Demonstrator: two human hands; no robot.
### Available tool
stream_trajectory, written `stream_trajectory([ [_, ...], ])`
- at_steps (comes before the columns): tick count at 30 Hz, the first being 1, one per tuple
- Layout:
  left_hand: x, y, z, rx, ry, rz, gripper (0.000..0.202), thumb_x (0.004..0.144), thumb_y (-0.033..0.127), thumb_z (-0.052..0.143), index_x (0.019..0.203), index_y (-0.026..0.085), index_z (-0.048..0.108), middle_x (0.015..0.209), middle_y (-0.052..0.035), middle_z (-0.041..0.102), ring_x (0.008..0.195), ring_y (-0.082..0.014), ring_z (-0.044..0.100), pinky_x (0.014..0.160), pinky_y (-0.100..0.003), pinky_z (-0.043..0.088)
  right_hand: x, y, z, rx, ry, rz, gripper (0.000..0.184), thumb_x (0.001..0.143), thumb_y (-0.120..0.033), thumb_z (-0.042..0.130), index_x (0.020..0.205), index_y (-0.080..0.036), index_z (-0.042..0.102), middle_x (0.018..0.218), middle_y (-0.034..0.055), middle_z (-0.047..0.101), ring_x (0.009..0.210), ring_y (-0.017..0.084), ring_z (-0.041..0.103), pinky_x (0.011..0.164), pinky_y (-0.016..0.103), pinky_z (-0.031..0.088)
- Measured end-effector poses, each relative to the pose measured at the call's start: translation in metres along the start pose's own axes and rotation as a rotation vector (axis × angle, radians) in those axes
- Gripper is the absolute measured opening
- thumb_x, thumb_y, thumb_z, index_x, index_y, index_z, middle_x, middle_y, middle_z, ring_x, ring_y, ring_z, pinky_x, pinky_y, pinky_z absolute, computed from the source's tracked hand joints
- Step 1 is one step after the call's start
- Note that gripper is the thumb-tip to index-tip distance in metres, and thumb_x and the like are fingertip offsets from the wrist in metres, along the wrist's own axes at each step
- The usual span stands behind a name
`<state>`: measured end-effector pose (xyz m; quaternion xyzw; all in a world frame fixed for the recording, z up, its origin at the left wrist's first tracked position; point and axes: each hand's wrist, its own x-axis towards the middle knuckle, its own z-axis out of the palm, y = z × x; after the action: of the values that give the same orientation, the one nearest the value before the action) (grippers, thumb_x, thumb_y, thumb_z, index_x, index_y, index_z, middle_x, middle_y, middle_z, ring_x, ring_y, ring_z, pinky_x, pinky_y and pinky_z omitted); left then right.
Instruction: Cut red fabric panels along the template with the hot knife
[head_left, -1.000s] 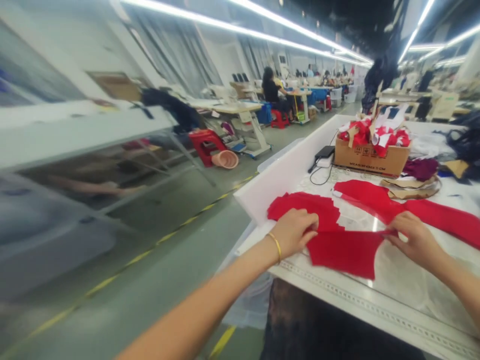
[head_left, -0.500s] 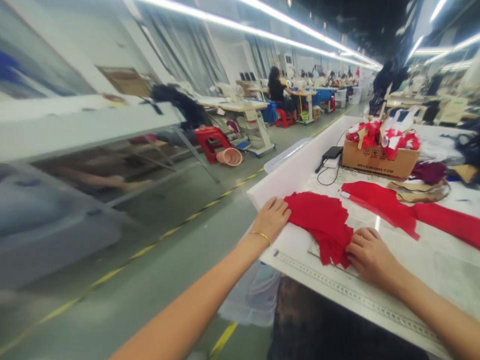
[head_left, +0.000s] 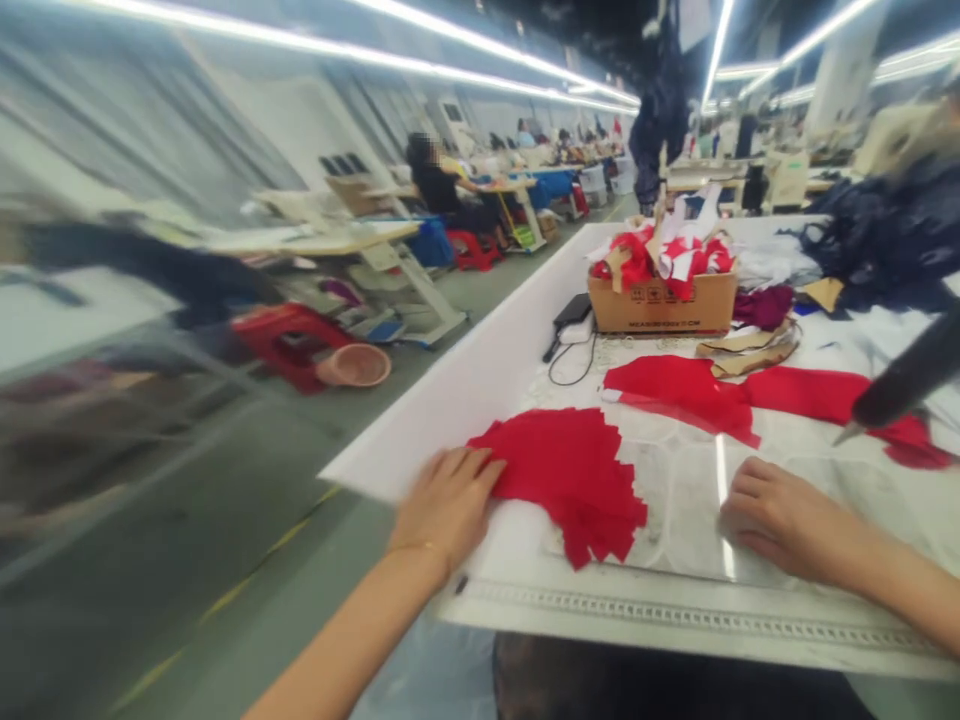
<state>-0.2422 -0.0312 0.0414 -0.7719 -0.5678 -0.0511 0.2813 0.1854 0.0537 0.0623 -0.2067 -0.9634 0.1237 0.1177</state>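
White worktable (head_left: 517, 548) holds fanned red fabric pieces (head_left: 562, 470), their edge touching the left hand (head_left: 448, 505), its fingers slightly bent, grip unclear. Right of the fabric, apart, the right hand (head_left: 776, 515) has fingers curled inward, contents hidden.

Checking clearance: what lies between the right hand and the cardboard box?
Head view: some red fabric lies between the right hand and the cardboard box.

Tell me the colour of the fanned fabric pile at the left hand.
The fanned fabric pile is red; see the head view.
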Motion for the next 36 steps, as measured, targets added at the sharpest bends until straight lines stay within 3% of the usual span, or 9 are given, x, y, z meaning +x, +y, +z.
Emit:
stream_trajectory([
  [3, 0.038, 0.025, -0.007, -0.144, 0.022, 0.097, 0.039, 0.076, 0.003, 0.052, 0.105, 0.017, 0.074, 0.107, -0.0155, 0.073, 0.102, -0.0334, 0.063, 0.089, -0.049, 0.055, -0.012, 0.011, 0.0, 0.007, 0.055, 0.049, 0.011, 0.089, -0.011, 0.066, 0.083, -0.02, 0.066, 0.084, 0.006, 0.068, 0.085, 0.022, 0.06, 0.073, 0.034, 0.051],
  [8, 0.122, 0.107, -0.005, -0.351, 0.103, 0.325, 0.025, 0.095, 0.006, 0.048, 0.099, 0.015, 0.071, 0.095, -0.0101, 0.072, 0.092, -0.0248, 0.063, 0.087, -0.039, 0.057, -0.017, 0.017, 0.014, 0.075, 0.186, 0.06, 0.012, 0.089, -0.008, 0.064, 0.082, -0.018, 0.065, 0.086, 0.0061, 0.07, 0.086, 0.02, 0.057, 0.077, 0.033, 0.05],
  [13, 0.202, 0.177, 0.025, -0.358, 0.127, 0.433, 0.023, 0.099, 0.012, 0.053, 0.114, 0.017, 0.069, 0.105, -0.0105, 0.072, 0.102, -0.0253, 0.064, 0.101, -0.044, 0.054, -0.017, 0.01, 0.02, 0.042, 0.189, 0.016, 0.009, 0.086, -0.014, 0.072, 0.08, -0.018, 0.066, 0.084, 0.0051, 0.071, 0.084, 0.021, 0.055, 0.072, 0.033, 0.047],
  [18, 0.258, 0.21, 0.054, -0.347, 0.137, 0.459, 0.02, 0.099, 0.012, 0.053, 0.108, 0.016, 0.07, 0.108, -0.0126, 0.071, 0.106, -0.0273, 0.064, 0.102, -0.046, 0.053, -0.018, 0.007, 0.018, -0.01, 0.221, -0.027, 0.014, 0.091, -0.012, 0.064, 0.079, -0.017, 0.066, 0.078, 0.0039, 0.069, 0.075, 0.02, 0.051, 0.069, 0.034, 0.045],
  [22, 0.27, 0.214, 0.066, -0.354, 0.126, 0.466, 0.024, 0.097, 0.007, 0.051, 0.086, 0.017, 0.069, 0.092, -0.0105, 0.071, 0.095, -0.0258, 0.066, 0.096, -0.044, 0.055, -0.02, 0.004, 0.01, -0.003, 0.279, -0.011, 0.016, 0.09, -0.008, 0.061, 0.077, -0.017, 0.065, 0.074, 0.0036, 0.066, 0.072, 0.02, 0.049, 0.062, 0.035, 0.04],
  [27, 0.271, 0.209, 0.068, -0.378, 0.148, 0.458, 0.03, 0.097, 0.003, 0.047, 0.084, 0.018, 0.07, 0.094, -0.0106, 0.072, 0.097, -0.0251, 0.066, 0.098, -0.044, 0.054, -0.022, 0.0, 0.007, -0.003, 0.309, -0.012, 0.018, 0.089, -0.007, 0.061, 0.074, -0.017, 0.063, 0.072, 0.0039, 0.064, 0.07, 0.02, 0.046, 0.058, 0.034, 0.036],
  [32, 0.263, 0.213, 0.05, -0.418, 0.204, 0.492, 0.03, 0.098, 0.003, 0.044, 0.086, 0.015, 0.069, 0.095, -0.0123, 0.072, 0.098, -0.0237, 0.068, 0.104, -0.044, 0.052, -0.022, 0.0, 0.011, -0.008, 0.352, -0.056, 0.021, 0.092, -0.007, 0.058, 0.074, -0.017, 0.061, 0.073, 0.0028, 0.065, 0.07, 0.018, 0.045, 0.063, 0.033, 0.039],
  [36, 0.23, 0.22, 0.026, -0.466, 0.219, 0.582, 0.029, 0.102, 0.009, 0.043, 0.09, 0.017, 0.067, 0.098, -0.0085, 0.072, 0.099, -0.0204, 0.067, 0.108, -0.042, 0.052, -0.02, 0.001, 0.006, 0.012, 0.544, -0.11, 0.027, 0.098, -0.014, 0.056, 0.072, -0.018, 0.061, 0.072, 0.0017, 0.064, 0.074, 0.017, 0.048, 0.07, 0.032, 0.043],
])
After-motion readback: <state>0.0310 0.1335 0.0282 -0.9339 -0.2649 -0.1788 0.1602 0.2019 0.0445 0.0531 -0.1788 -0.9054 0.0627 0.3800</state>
